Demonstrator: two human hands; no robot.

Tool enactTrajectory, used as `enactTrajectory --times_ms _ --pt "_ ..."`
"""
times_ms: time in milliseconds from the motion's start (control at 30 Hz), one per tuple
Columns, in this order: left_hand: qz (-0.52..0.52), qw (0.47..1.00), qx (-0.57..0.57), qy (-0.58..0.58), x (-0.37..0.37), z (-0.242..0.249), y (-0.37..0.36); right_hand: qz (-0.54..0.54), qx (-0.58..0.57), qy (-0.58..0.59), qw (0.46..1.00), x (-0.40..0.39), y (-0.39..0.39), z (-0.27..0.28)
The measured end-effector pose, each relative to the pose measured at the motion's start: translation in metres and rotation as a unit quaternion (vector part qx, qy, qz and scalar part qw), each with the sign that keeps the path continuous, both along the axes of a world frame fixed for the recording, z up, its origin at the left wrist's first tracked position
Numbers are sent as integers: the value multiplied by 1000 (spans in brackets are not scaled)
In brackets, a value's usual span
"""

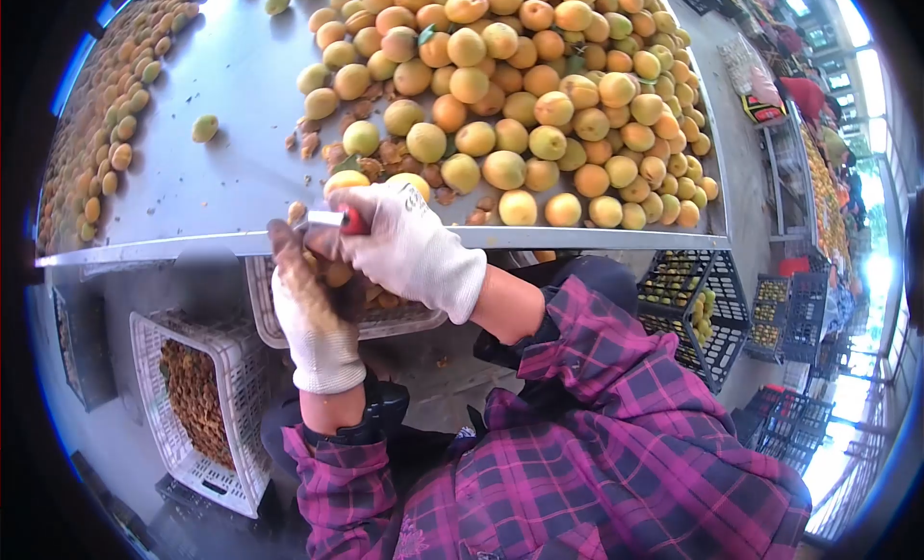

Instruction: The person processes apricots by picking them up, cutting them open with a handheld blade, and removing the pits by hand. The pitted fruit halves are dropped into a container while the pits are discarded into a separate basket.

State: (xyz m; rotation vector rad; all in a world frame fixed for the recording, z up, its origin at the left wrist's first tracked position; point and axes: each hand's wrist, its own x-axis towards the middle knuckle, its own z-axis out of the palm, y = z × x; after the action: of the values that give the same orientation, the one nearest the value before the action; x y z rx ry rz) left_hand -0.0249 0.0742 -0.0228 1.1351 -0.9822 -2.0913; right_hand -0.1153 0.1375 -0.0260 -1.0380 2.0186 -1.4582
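My right hand (414, 247), in a white glove, is closed round a small tool (354, 220) with a red handle and a short metal end. The metal points left, at the fingertips of my left hand (316, 324). That hand wears a white glove with brown-stained fingers, curled round something blurred and mostly hidden. Both hands are close together at the near edge of the metal table (231, 175). Just beyond them lie yellow-orange fruits (409, 185) and brown scraps (395, 156). A white crate (404, 319) with fruit pieces sits below my hands.
A large fruit heap (539, 89) covers the table's right part, and another (87, 137) lines its far left. A white crate of brown pieces (197, 396) stands lower left. Black crates (707, 310) with fruit stand at the right. People are far off at the upper right.
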Motion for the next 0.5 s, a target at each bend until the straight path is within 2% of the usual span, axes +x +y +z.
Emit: enactTrajectory --times_ms 33,67,100,133,200,300,400,467,500 --pt "-23 997 38 -57 4 6 -7 -30 -44 -215 975 -4 -1 5" --pt "-1 994 42 -100 2 15 -6 -58 -89 -419 902 -11 -4 6" --pt "-40 996 35 -67 4 12 -10 -72 -138 -378 912 -23 -4 -1" --pt "-79 996 28 -33 9 6 -17 -105 -130 -257 952 -34 1 4" --pt "-71 997 -10 15 10 -11 -24 -169 -243 -91 951 -47 6 11" --pt "-50 997 -64 11 5 -11 -20 -167 -155 -84 970 -75 48 50" --pt "-77 995 -63 16 5 -6 -23 -246 -63 -8 967 -103 103 68" --pt "-126 990 -16 63 3 -3 -26 -312 125 119 934 -123 145 60" --pt "-135 989 -24 46 3 2 -24 -311 200 129 920 -132 165 48"
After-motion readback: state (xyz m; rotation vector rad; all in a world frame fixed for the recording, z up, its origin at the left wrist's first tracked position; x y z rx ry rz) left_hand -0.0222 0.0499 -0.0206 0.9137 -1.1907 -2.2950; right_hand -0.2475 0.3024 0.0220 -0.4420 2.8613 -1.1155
